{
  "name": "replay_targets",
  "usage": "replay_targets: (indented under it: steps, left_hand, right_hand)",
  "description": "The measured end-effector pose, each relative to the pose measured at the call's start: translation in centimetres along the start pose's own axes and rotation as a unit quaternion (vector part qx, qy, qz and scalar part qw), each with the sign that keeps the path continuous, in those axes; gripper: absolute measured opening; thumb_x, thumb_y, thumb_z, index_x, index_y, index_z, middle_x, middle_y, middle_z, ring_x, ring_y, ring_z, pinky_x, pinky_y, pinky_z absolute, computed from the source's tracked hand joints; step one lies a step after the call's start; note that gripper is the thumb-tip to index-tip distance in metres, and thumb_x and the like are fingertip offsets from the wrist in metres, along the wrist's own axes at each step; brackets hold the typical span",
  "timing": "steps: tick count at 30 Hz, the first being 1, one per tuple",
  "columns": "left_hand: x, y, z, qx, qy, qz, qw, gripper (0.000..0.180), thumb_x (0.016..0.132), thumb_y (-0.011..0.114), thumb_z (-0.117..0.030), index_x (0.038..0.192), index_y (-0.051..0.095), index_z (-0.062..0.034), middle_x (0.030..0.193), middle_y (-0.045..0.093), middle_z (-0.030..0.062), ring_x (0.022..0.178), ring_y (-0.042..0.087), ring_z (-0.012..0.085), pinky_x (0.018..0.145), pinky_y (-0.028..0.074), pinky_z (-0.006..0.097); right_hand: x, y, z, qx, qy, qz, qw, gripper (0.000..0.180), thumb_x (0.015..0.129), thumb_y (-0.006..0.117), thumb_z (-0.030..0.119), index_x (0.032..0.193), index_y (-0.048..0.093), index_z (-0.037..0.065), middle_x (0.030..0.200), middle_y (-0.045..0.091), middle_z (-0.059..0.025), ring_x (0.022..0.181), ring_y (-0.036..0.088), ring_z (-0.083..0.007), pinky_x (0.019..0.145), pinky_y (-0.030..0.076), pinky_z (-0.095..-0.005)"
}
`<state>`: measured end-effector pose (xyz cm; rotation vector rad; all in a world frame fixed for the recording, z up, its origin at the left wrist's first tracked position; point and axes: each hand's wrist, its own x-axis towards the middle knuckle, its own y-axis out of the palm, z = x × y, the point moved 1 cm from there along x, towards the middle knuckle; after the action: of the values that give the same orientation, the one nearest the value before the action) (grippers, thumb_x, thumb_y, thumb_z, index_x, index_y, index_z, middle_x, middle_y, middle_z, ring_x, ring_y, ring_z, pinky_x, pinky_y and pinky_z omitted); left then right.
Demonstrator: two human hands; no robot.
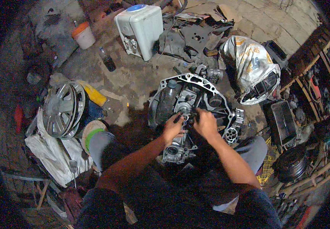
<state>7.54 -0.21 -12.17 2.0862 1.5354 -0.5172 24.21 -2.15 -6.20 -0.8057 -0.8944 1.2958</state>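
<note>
In front of me a large silver gearbox housing [195, 78] lies with its holed rim upward. Over its near side is a silver metal casting [176, 151] with several openings. My left hand [173, 128] is closed around the upper part of this casting, thumb and fingers on either side. Close beside it, my right hand [206, 124] has its fingers curled together in a pinch; whatever they hold is small, dark and hidden. A dark bottle [168, 100] stands inside the left part of the housing.
Wheel covers [60, 110] and a white sack [54, 156] lie at left. Behind are a dark bottle [107, 61], a lidded bucket [84, 36] and a white water dispenser [144, 32]. A filled white bag [250, 68], a metal tray [283, 122] and wooden shelves [313, 95] occupy the right.
</note>
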Motion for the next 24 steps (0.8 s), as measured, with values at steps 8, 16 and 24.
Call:
replay_targets:
  steps: [8, 16, 24]
  left_hand:
    - [1.0, 1.1, 1.6, -0.006, -0.020, -0.078, 0.997, 0.068, 0.098, 0.055, -0.046, 0.150, 0.025, -0.0135, 0.132, 0.054, 0.0163, 0.072, 0.067, 0.0234, 0.060, 0.058, 0.037]
    - [1.8, 0.6, 3.2, -0.044, -0.032, -0.068, 0.996, 0.074, 0.098, 0.052, -0.052, 0.151, 0.022, -0.0087, 0.130, 0.054, 0.0171, 0.074, 0.068, 0.0239, 0.062, 0.060, 0.036]
    - [1.9, 0.3, 3.4, -0.055, -0.017, -0.054, 0.997, 0.074, 0.096, 0.055, -0.051, 0.150, 0.024, -0.0104, 0.124, 0.056, 0.0171, 0.066, 0.067, 0.0217, 0.057, 0.059, 0.034]
  right_hand:
    - [1.2, 0.1, -3.1, -0.033, 0.015, 0.021, 0.999, 0.033, 0.075, 0.072, 0.019, 0.100, 0.065, -0.001, 0.090, 0.066, -0.0252, 0.088, 0.065, -0.0420, 0.079, 0.055, -0.0511]
    - [1.9, 1.6, -1.7, -0.009, -0.065, 0.085, 0.994, 0.037, 0.074, 0.068, 0.009, 0.111, 0.070, 0.008, 0.101, 0.068, -0.0190, 0.095, 0.064, -0.0388, 0.088, 0.051, -0.0465]
    - [4.0, 2.0, -1.9, -0.040, 0.004, 0.153, 0.987, 0.042, 0.072, 0.068, 0.017, 0.114, 0.068, 0.010, 0.104, 0.064, -0.0242, 0.102, 0.061, -0.0405, 0.090, 0.050, -0.0493]
